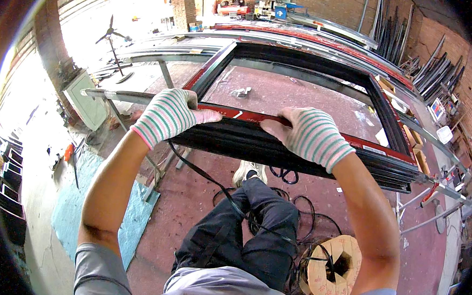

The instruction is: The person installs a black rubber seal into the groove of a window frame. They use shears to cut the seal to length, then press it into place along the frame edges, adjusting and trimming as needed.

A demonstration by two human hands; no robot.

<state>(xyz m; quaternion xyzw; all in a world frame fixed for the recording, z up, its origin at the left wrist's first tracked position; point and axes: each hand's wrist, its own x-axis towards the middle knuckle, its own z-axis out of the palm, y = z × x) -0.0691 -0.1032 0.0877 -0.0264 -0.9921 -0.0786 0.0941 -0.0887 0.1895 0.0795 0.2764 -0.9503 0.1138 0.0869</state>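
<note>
Frame (236,137) ahead, fan (111,32) behind left, spool (320,274) right

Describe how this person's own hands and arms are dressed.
The left hand and the right hand each wear a whitish knitted fabric glove with thin green stripes and pinkish tints. The forearms are bare up to short, plain greyish fabric sleeves.

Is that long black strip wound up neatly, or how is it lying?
Loose, at least partly: the black strip hangs below the left hand, with loops on the floor.
</note>
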